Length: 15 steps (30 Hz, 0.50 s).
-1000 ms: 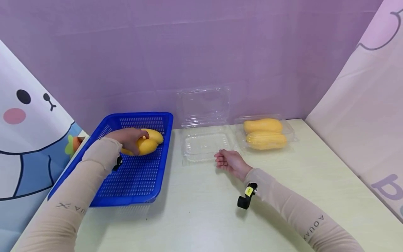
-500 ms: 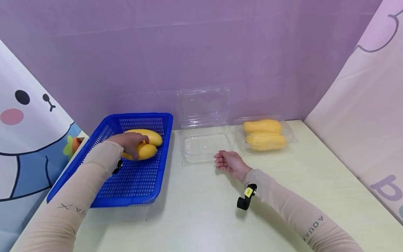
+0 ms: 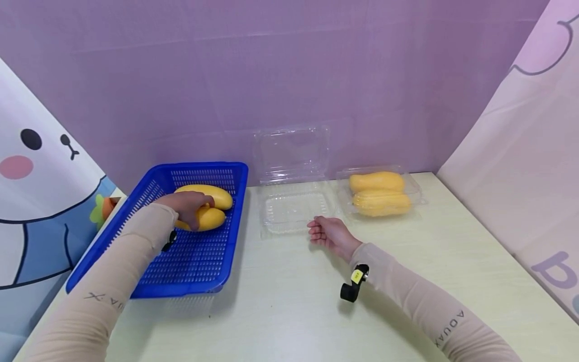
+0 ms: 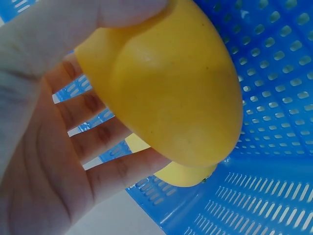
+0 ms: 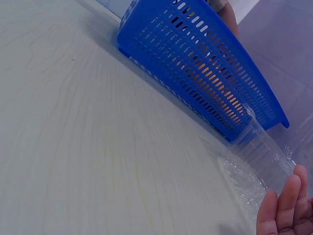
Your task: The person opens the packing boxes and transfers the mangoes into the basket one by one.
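Note:
In the head view my left hand [image 3: 186, 206] reaches into the blue basket [image 3: 190, 288] and grips the nearer yellow mango [image 3: 210, 219]. The left wrist view shows this mango [image 4: 181, 93] between the thumb and the fingers. A second mango [image 3: 217, 195] lies just behind it in the basket, partly covered by the hand. My right hand [image 3: 332, 234], fingers loosely bent and holding nothing, is at the front right corner of a hinged clear plastic box [image 3: 296, 208]. Its lid [image 3: 293, 151] stands up against the backdrop. Whether the right hand touches the box, I cannot tell.
To the right of the open box stands another clear box [image 3: 418, 193], with two yellow mangoes [image 3: 382, 202] inside. A purple backdrop [image 3: 289, 75] rises behind the pale table [image 3: 280, 306]. Printed cloth panels [image 3: 520, 166] border both sides.
My left hand has shifted slightly toward the near side with the front mango, and a gap now shows between the two mangoes. My right hand has stayed in place.

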Each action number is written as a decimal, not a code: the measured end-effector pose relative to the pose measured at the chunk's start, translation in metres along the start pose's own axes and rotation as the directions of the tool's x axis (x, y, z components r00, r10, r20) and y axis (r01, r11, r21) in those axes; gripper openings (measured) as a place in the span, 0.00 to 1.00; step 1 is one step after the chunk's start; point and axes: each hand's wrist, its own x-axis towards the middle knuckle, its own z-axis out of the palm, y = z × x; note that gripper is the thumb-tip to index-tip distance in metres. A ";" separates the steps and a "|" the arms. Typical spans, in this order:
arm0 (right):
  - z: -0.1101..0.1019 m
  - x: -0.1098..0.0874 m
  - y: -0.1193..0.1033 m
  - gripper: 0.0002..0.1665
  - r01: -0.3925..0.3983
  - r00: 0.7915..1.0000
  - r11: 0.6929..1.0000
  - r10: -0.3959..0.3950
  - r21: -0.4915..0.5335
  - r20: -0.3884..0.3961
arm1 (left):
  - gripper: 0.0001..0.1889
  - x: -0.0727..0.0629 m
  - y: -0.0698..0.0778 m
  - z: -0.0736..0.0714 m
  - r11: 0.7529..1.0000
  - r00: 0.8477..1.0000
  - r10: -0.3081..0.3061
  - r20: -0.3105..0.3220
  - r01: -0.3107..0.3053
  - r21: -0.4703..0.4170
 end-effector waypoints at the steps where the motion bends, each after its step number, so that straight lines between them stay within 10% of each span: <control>1: 0.000 0.000 0.000 0.17 0.000 1.000 1.000 0.000 0.000 -0.001 | 0.34 0.000 0.000 0.000 1.000 1.000 -0.002 0.001 0.002 0.004; 15: 0.000 0.000 0.000 0.18 -0.003 1.000 1.000 0.003 -0.001 -0.004 | 0.34 -0.001 0.006 -0.001 1.000 1.000 0.002 0.018 -0.002 0.006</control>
